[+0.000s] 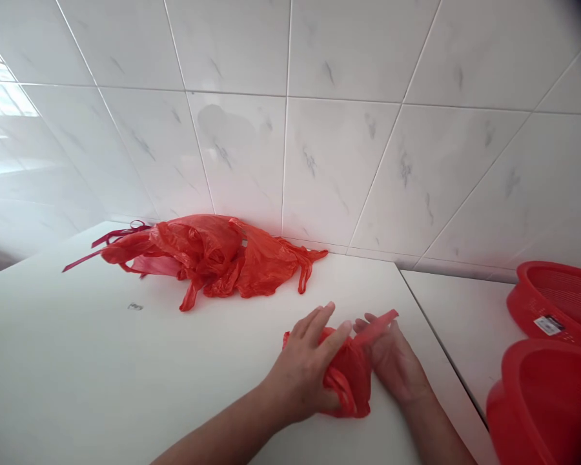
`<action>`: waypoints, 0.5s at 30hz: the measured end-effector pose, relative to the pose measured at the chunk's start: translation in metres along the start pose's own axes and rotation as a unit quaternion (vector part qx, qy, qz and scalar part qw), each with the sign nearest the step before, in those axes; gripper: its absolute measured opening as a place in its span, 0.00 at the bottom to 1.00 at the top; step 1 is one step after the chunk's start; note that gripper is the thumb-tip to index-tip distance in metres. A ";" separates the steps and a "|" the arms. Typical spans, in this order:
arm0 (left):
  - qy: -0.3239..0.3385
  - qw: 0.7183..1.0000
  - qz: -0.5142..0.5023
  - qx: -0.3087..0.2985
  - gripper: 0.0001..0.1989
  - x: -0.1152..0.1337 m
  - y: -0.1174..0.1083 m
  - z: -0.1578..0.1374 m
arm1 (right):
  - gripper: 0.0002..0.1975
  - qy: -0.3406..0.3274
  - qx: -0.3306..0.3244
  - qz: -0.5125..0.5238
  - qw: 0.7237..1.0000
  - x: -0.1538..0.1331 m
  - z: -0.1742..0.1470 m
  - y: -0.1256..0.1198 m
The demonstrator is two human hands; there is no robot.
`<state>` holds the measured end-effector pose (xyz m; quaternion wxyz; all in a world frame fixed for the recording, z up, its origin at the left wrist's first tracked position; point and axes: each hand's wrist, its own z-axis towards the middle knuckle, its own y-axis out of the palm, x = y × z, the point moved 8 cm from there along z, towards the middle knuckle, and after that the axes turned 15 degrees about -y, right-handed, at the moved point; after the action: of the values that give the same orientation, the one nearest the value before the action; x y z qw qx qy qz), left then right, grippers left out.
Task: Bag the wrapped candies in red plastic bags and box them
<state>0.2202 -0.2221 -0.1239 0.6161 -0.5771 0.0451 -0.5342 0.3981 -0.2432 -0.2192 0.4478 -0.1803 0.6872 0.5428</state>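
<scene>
A folded red plastic bag [359,381] lies bunched on the white tabletop near its right side. My left hand [300,368] is over its left part, thumb low against the folds and fingers spread across the upper side, gripping it. From the bag's top a narrow red strip sticks up to the right, somewhat blurred. Beside the bag, my right hand [399,361] is turned palm up with fingers apart, and the strip crosses in front of them. Farther back, a heap of crumpled red plastic bags [213,258] lies near the wall.
The white tabletop [101,374] meets a tiled wall [343,161] at the back. A seam separates it from another white surface [445,297] on the right, where two red plastic baskets [527,310] stand. A small dark mark [135,307] shows on the tabletop.
</scene>
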 end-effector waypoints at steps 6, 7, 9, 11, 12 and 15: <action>-0.095 0.993 0.040 -0.065 0.53 -0.009 0.047 0.003 | 0.13 -0.041 -0.204 -0.229 0.951 -0.007 -0.016 0.042; -0.107 0.991 0.044 -0.063 0.50 -0.013 0.049 0.002 | 0.13 -0.053 -0.229 -0.263 0.936 -0.008 -0.020 0.049; -0.116 0.990 0.046 -0.064 0.45 -0.019 0.048 0.002 | 0.14 -0.058 -0.248 -0.290 0.922 -0.007 -0.024 0.055; -0.118 0.990 0.044 -0.064 0.37 -0.023 0.039 0.004 | 0.17 -0.053 -0.227 -0.274 0.933 -0.004 -0.023 0.051; -0.126 0.989 0.041 -0.062 0.33 -0.025 0.032 0.004 | 0.18 -0.051 -0.212 -0.256 0.942 -0.003 -0.021 0.047; -0.179 0.983 0.013 -0.029 0.27 -0.037 0.005 0.005 | 0.19 -0.053 -0.162 -0.190 0.967 -0.001 -0.014 0.031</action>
<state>0.2109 -0.1940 -0.1467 0.6039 -0.6804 -0.0431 -0.4131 0.3694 -0.2455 -0.2002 0.5434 -0.3483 0.5183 0.5611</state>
